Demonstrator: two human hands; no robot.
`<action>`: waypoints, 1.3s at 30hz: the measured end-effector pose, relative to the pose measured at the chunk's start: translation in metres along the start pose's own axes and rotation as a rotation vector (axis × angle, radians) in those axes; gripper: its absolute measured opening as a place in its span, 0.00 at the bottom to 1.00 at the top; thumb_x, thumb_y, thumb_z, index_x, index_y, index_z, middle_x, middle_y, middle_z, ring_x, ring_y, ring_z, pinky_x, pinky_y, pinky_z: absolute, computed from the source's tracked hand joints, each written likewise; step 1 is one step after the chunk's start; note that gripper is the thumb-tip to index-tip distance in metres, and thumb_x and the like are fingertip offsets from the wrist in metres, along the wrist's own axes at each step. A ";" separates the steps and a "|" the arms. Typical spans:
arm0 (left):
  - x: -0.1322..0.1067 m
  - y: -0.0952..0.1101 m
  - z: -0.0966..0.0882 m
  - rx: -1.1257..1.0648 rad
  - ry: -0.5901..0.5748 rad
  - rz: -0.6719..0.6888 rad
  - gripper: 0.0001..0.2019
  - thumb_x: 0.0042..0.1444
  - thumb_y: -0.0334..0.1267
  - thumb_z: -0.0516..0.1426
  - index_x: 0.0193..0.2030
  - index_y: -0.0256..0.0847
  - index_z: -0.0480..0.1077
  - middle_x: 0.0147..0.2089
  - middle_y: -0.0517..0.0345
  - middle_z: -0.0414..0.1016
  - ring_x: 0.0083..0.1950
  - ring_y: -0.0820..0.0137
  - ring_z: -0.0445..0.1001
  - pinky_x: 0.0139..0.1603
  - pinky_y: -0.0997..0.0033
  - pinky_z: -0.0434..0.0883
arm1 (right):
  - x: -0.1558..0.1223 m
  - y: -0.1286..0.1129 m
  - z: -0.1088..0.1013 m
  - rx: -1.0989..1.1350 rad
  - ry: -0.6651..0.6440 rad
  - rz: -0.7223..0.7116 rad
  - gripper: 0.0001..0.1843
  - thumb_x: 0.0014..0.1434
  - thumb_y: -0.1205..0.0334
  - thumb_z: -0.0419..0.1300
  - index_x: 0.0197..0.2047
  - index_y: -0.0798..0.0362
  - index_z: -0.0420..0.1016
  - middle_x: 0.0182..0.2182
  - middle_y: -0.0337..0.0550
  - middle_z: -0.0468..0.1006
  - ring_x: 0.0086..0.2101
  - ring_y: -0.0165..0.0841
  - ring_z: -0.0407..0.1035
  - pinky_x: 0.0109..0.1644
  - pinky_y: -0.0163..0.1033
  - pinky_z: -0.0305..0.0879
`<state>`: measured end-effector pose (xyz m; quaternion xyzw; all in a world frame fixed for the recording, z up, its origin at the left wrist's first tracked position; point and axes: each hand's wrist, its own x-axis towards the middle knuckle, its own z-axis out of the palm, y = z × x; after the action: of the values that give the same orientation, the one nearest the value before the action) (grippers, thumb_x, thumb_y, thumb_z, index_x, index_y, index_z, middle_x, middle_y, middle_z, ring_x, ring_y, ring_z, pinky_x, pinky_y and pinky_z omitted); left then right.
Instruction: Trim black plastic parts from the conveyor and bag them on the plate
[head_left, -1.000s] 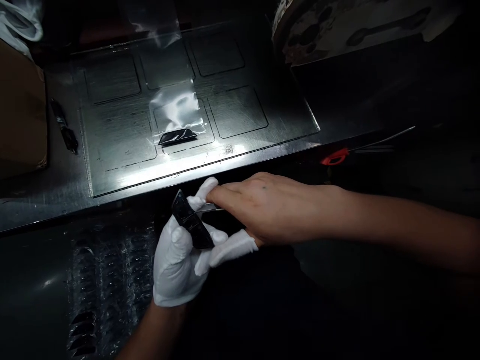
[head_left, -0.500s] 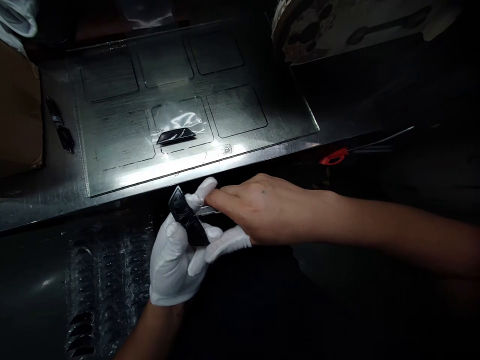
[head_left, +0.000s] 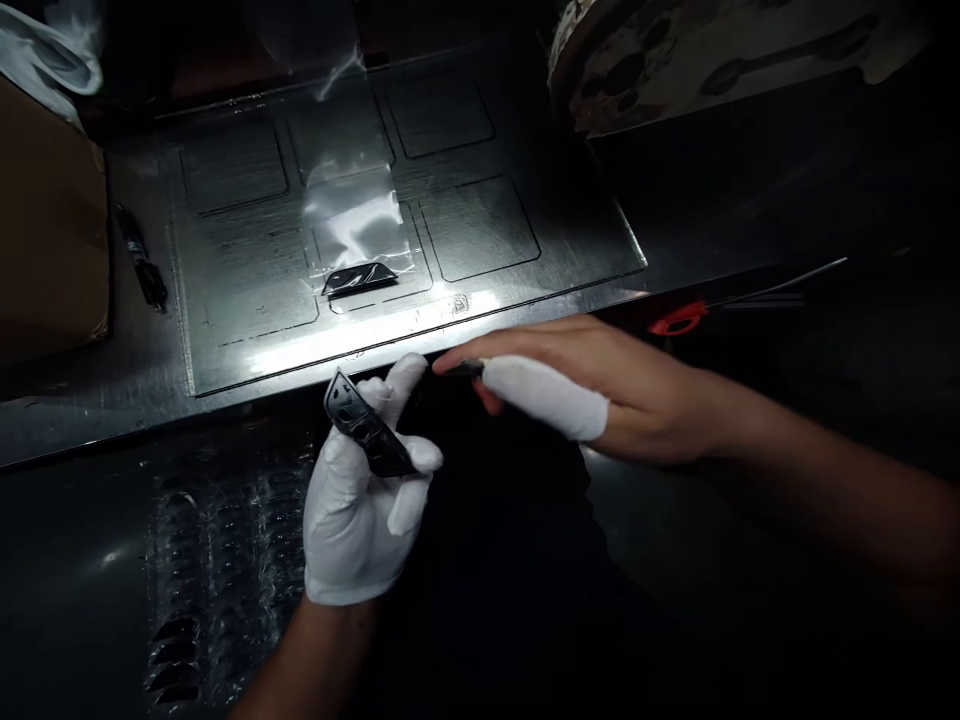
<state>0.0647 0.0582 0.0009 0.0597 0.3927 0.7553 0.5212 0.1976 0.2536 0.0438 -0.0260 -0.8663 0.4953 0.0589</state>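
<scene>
My left hand [head_left: 360,500], in a white glove, is closed around a small black plastic part [head_left: 367,425]. The part is elongated with a pointed upper end, is tilted, and turns a side with round recesses toward me. To the right, apart from it, is my right hand [head_left: 585,385], bare except for a white cover on the thumb. Its thumb and fingers pinch a small dark object [head_left: 469,368], mostly hidden, whose kind I cannot make out. Beyond my hands, a clear plastic bag [head_left: 352,215] lies on the metal table with a similar black part [head_left: 360,279] at its near end.
A clear sheet with outlined rectangles covers the metal table [head_left: 247,380]. A black pen [head_left: 141,258] and a cardboard box [head_left: 56,220] are at left. A red-handled tool [head_left: 679,318] lies at right. Below left, a clear tray [head_left: 225,560] holds several black parts.
My right hand has drawn away from the black plastic part to the right, with the dark object now showing in its pinch. My left hand keeps the part, slightly turned.
</scene>
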 end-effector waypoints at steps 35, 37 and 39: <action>-0.004 0.010 -0.014 0.380 -0.065 -0.361 0.18 0.67 0.50 0.59 0.53 0.37 0.77 0.40 0.51 0.74 0.18 0.84 0.63 0.13 0.85 0.53 | 0.030 -0.029 -0.013 -0.858 -0.325 0.064 0.17 0.67 0.75 0.51 0.47 0.56 0.81 0.34 0.48 0.80 0.39 0.41 0.71 0.35 0.42 0.60; -0.004 0.008 -0.016 0.379 -0.081 -0.388 0.18 0.68 0.50 0.58 0.48 0.36 0.78 0.38 0.50 0.76 0.15 0.85 0.60 0.12 0.83 0.49 | 0.033 -0.038 -0.012 -0.844 -0.361 0.020 0.16 0.64 0.76 0.52 0.41 0.55 0.81 0.31 0.47 0.79 0.37 0.41 0.71 0.36 0.43 0.61; -0.005 0.005 -0.017 0.367 -0.089 -0.393 0.18 0.69 0.50 0.57 0.42 0.35 0.78 0.32 0.49 0.77 0.13 0.85 0.57 0.12 0.82 0.45 | 0.037 -0.047 -0.012 -0.876 -0.371 -0.062 0.16 0.61 0.77 0.53 0.37 0.54 0.80 0.29 0.45 0.77 0.35 0.39 0.70 0.36 0.44 0.62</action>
<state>0.0547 0.0446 -0.0060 0.1092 0.5039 0.5525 0.6549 0.1632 0.2440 0.0932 0.0662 -0.9899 0.0778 -0.0987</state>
